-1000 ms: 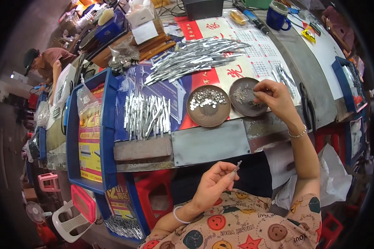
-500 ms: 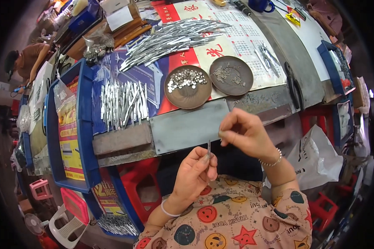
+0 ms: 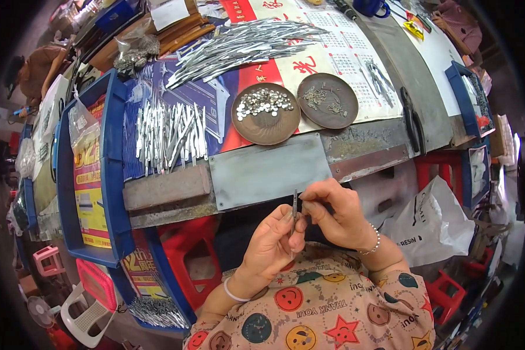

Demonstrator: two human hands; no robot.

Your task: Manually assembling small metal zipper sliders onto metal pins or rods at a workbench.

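Note:
My left hand (image 3: 272, 235) is closed around a thin metal strip (image 3: 295, 201), which stands nearly upright between thumb and fingers in front of the bench edge. Beside its upper part, my right hand (image 3: 339, 214) makes a pinch, thumb and forefinger meeting at the strip. Whatever those fingertips hold is too small to make out. Beyond my hands, a brown dish (image 3: 266, 135) carries small shiny round discs. A second brown dish (image 3: 331, 123), touching or nearly touching it, has tiny metal pins scattered in it.
A grey metal plate (image 3: 268, 172) lies at the bench edge. Flat metal pieces (image 3: 172, 137) lie left of the dishes, and a long pile of metal strips (image 3: 245, 49) lies behind. Black-handled pliers (image 3: 413, 122) rest at right; a blue tray (image 3: 111, 192) stands at left.
My right hand has come down and left, its pinched fingers now at the strip. The left hand keeps its hold on the strip. The view has shifted slightly.

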